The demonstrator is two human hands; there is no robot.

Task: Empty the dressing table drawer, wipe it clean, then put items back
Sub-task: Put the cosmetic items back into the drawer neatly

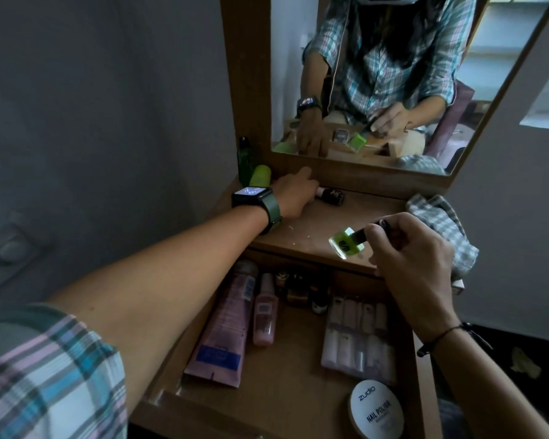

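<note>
Here the right hand (415, 264) pinches a green polish bottle (347, 245); the left hand's (295, 194) grip is unclear.

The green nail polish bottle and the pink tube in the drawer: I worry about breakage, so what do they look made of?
Green nail polish bottle: likely glass, glossy, with bright glints; matte black cap. Pink tube: soft plastic, dull sheen, flat crimped end.

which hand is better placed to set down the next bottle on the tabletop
Right. The right hand already pinches the green nail polish bottle over the tabletop; the left hand rests on another small bottle there.
</note>
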